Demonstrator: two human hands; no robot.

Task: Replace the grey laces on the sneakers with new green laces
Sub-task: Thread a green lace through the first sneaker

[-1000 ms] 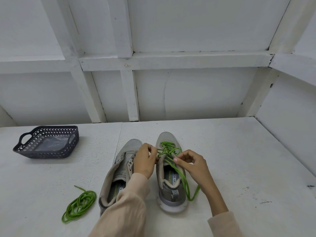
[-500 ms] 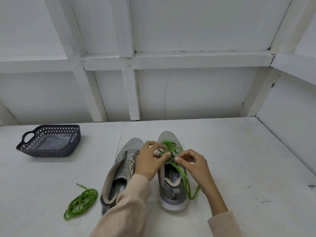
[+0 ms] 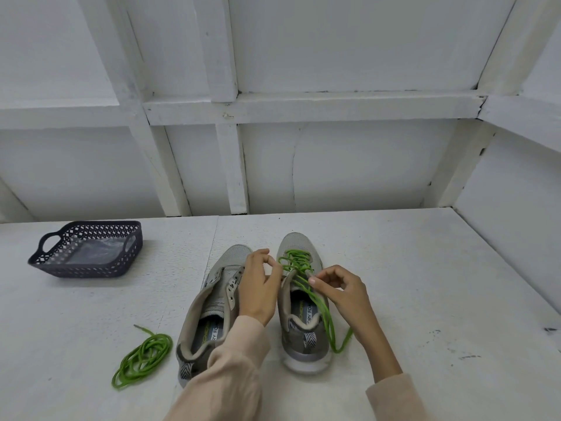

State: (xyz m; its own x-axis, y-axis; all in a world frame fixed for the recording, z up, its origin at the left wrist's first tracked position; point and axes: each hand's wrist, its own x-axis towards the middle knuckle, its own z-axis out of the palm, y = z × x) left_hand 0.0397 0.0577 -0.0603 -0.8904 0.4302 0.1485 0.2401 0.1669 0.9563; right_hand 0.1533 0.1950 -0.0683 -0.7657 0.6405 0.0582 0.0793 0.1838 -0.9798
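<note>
L hand & R hand work at the right-side grey mesh sneaker, standing on the white painted table w/ a bright green round lace crisscrossed thru its front eyelets. R thumb + forefinger pinch that lace near the tongue. L fingers curl at the lace's left edge (can't tell if they grip it). Second grey mesh sneaker sits just beside. Coiled spare green lace lies left of it. Dark perforated plastic basket is back-left.

Drew left hand back leftward off green lace on right sneaker. Half a second ago reached across to meet right hand; now sits at shoe's inner edge, fingers curled, just beside lace loops, gap opened between hands.
</note>
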